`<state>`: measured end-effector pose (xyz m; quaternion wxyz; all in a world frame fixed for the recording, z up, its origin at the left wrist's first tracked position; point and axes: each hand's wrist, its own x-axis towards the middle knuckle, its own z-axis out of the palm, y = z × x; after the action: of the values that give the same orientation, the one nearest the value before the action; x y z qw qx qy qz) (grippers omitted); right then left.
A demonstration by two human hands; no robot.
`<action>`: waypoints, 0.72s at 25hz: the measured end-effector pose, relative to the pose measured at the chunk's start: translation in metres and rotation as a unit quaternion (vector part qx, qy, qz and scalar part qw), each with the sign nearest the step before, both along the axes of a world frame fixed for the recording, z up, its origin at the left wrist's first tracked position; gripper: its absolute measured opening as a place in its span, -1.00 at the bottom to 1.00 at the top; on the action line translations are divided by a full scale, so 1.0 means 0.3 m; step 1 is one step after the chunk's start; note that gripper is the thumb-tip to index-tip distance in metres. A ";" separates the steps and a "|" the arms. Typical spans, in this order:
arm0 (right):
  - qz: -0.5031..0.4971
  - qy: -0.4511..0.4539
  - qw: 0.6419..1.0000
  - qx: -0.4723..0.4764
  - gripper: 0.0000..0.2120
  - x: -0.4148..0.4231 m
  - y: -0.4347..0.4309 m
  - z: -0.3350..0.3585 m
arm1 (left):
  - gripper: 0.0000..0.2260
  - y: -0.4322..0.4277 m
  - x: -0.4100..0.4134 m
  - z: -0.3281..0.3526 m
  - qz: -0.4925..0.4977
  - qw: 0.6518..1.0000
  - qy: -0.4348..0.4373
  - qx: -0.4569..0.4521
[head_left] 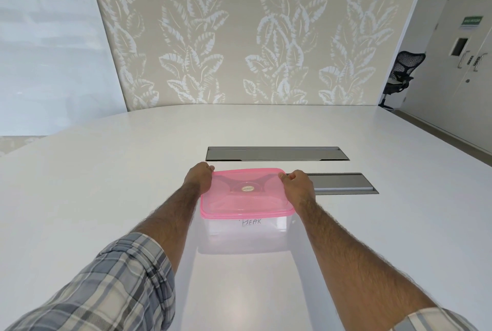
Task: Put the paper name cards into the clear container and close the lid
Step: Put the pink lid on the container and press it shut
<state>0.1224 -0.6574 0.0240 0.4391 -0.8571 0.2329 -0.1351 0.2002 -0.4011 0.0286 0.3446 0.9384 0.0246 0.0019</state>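
Note:
A clear container [226, 232] stands on the white table [106, 184] in front of me, with a translucent pink lid [247, 197] lying on top of it. Through the front wall I can read handwriting on a paper name card [251, 223] inside. My left hand [199, 177] grips the lid's far left corner. My right hand [298, 183] grips its far right corner. Both thumbs press on the lid's rim.
Two grey metal cable hatches [277, 153] [343, 183] are set flush into the table just behind the container. A black mesh office chair [399, 75] stands by the doors at the far right, beyond the table's edge.

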 end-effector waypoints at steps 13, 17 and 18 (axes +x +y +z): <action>0.009 -0.007 1.000 0.014 -0.68 0.002 -0.021 -0.002 | -0.52 -0.123 -0.199 0.068 -0.021 0.987 -0.065 0.147; 0.008 -0.009 1.000 0.010 -0.68 -0.011 -0.015 -0.002 | -0.25 -0.179 -0.291 0.018 -0.072 0.979 -0.027 0.189; 0.008 -0.008 1.000 0.009 -0.68 -0.016 -0.012 -0.001 | -0.23 -0.183 -0.302 0.007 -0.071 0.975 -0.030 0.209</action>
<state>0.1176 -0.6611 0.0236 0.4499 -0.8539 0.2233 -0.1366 0.1097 -0.4560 0.0307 0.1409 0.9885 -0.0536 0.0111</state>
